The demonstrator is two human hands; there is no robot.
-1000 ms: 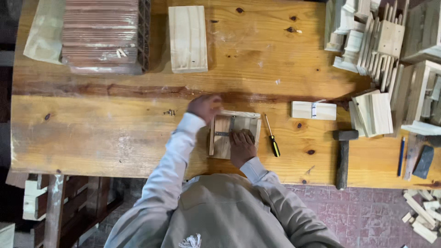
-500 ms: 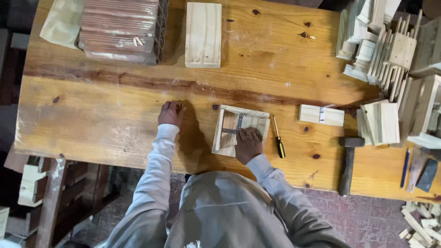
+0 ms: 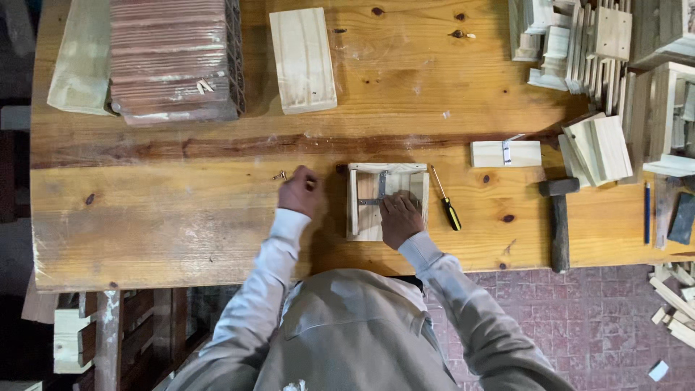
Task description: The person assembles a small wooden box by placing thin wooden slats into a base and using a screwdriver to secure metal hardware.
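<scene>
A small open wooden box frame (image 3: 386,200) with a metal bracket inside lies on the wooden workbench (image 3: 181,217). My right hand (image 3: 400,219) presses flat on its lower right part. My left hand (image 3: 300,192) rests on the bench to the left of the frame, fingers curled beside a few small screws (image 3: 279,174); whether it pinches one I cannot tell. A screwdriver (image 3: 448,203) with a black and yellow handle lies just right of the frame.
A hammer (image 3: 558,217) lies at the right. A small wooden block (image 3: 505,153), stacked wood pieces (image 3: 597,148), a pale board (image 3: 302,59), a reddish slat stack (image 3: 174,58) and wooden parts at the far right (image 3: 579,36) surround the work area. A pencil (image 3: 646,212) lies at right.
My left hand left the top of the frame and moved left to the small screws. My right hand stayed on the frame.
</scene>
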